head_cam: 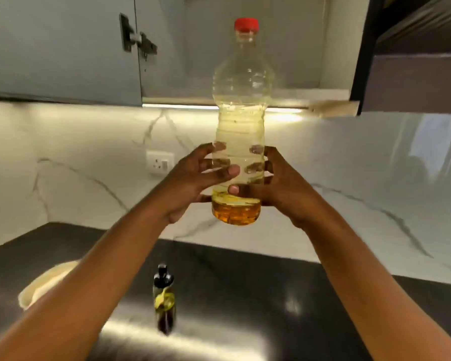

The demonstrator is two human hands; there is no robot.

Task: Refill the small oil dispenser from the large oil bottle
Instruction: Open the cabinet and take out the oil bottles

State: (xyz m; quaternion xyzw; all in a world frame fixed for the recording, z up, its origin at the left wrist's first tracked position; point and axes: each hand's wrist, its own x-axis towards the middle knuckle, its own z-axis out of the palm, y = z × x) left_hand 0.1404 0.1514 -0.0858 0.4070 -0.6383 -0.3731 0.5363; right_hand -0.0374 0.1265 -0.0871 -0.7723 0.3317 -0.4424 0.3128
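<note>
Both hands, left (193, 175) and right (279, 183), clasp tall clear plastic red-capped oil bottle (241, 121), centre frame. Risk: greasy slip onto small dark dispenser (164, 299) below.

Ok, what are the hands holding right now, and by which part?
The left hand and the right hand grip the large oil bottle from either side, by the lower part of its body.

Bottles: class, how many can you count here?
2. The large oil bottle is held upright by the left hand and right hand; the small oil dispenser stands on the counter below. Arms may hide others.
</note>
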